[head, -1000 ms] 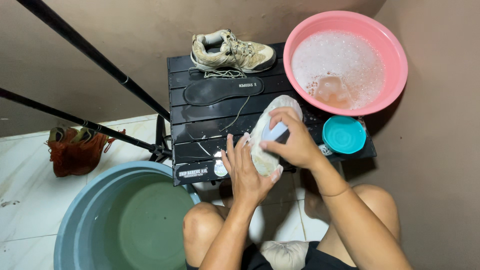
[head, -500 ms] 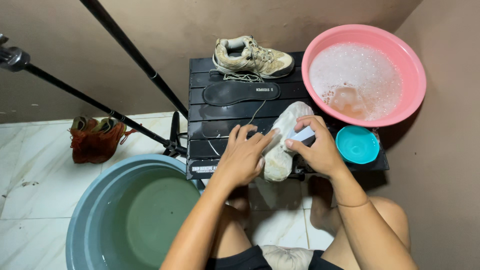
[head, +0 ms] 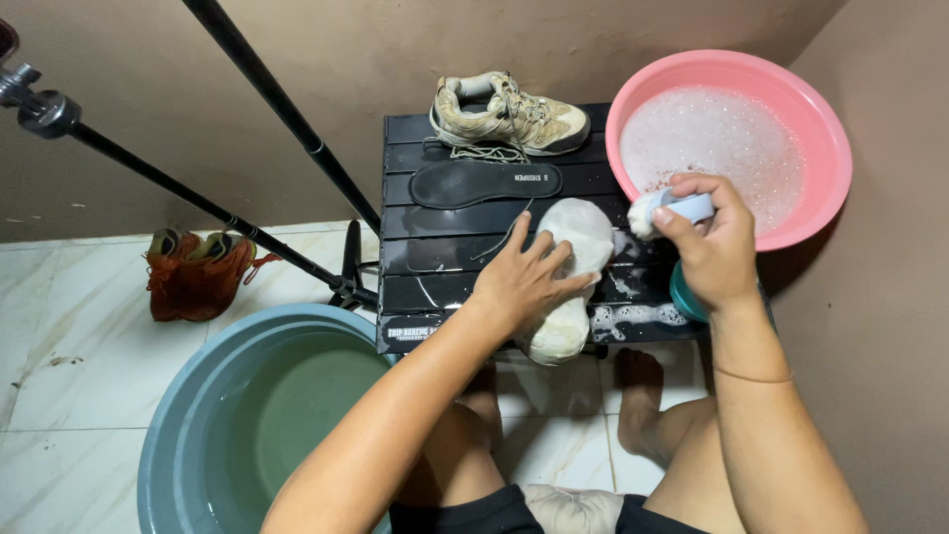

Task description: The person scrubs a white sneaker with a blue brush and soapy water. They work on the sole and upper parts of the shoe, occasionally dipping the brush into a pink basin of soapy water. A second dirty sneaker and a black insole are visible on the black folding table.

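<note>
A pale, wet shoe is pressed flat on the black tabletop under the left hand, whose fingers are spread over it. A soapy brush is gripped tight in the right hand, just in front of the pink basin of suds. The shoe should be held firmly so it cannot slip on the wet slats. The brush should be dipped well, then short strokes should be made away from the holding fingers.
</note>
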